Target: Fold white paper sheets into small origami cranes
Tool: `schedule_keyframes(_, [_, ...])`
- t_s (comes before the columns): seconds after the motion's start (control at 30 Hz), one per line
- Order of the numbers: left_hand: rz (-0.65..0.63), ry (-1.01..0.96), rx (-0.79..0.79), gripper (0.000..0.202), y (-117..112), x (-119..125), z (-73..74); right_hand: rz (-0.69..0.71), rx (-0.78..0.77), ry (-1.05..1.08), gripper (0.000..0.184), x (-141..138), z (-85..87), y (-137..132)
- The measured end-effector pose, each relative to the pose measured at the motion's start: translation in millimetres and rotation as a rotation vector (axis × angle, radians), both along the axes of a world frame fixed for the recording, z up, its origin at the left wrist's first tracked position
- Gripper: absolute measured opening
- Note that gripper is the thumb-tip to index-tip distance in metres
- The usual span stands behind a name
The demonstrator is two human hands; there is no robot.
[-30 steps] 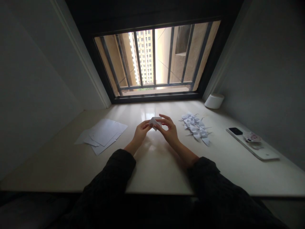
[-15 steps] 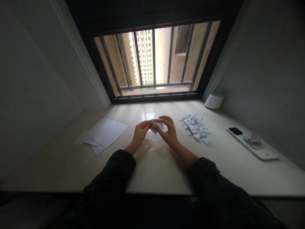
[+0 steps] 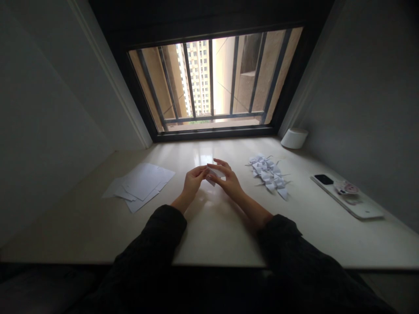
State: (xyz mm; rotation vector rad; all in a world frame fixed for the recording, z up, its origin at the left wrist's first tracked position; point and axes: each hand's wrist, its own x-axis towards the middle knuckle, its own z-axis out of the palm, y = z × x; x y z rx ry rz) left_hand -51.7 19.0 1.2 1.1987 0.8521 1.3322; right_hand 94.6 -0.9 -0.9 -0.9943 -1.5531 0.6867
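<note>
Loose white paper sheets [image 3: 141, 185] lie on the stone counter [image 3: 212, 235], left of the work. The left hand [image 3: 194, 182] and right hand [image 3: 229, 181] both pinch a folded white paper piece [image 3: 213, 173], held between them above the counter. The piece appears light, thin and easily creased; hold it lightly at the folded edges. Paper cranes [image 3: 268, 176] lie heaped further right, then a phone [image 3: 360, 209] in a white case.

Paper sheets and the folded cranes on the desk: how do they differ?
The paper sheets lie flat, while the folded cranes are creased and pointed. The sheets lie left of the left hand, the cranes right of the right hand. Both are white paper on the pale desk.
</note>
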Motion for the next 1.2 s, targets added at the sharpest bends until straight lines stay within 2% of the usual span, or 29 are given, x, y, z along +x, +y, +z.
schedule_keyframes(0.17, [0.023,0.005,-0.012,0.029,1,-1,-1.4,0.066,-0.050,0.102,0.039,0,-0.2,2])
schedule_keyframes(0.3, [0.056,0.015,-0.004,0.031,2,-2,0.1,0.089,-0.140,0.261,0.033,-3,-4.0,4])
schedule_keyframes(0.47, [0.135,0.069,0.036,0.031,4,-3,1.9,0.002,-0.259,0.373,0.029,-5,-9.3,7])
schedule_keyframes(0.67, [0.238,0.267,0.200,0.029,0,-4,5.6,-0.101,-0.233,0.411,0.028,-4,-9.0,7])
schedule_keyframes(0.8, [0.265,0.369,0.291,0.028,-7,-4,11.3,-0.134,-0.208,0.419,0.027,-4,-8.7,7])
schedule_keyframes(1.03, [0.245,0.398,0.294,0.028,-11,-4,13.6,-0.216,-0.184,0.413,0.034,-4,-5.3,6])
schedule_keyframes(1.2, [0.083,0.419,0.229,0.029,-6,-4,4.6,-0.243,-0.188,0.437,0.040,2,-1.9,6])
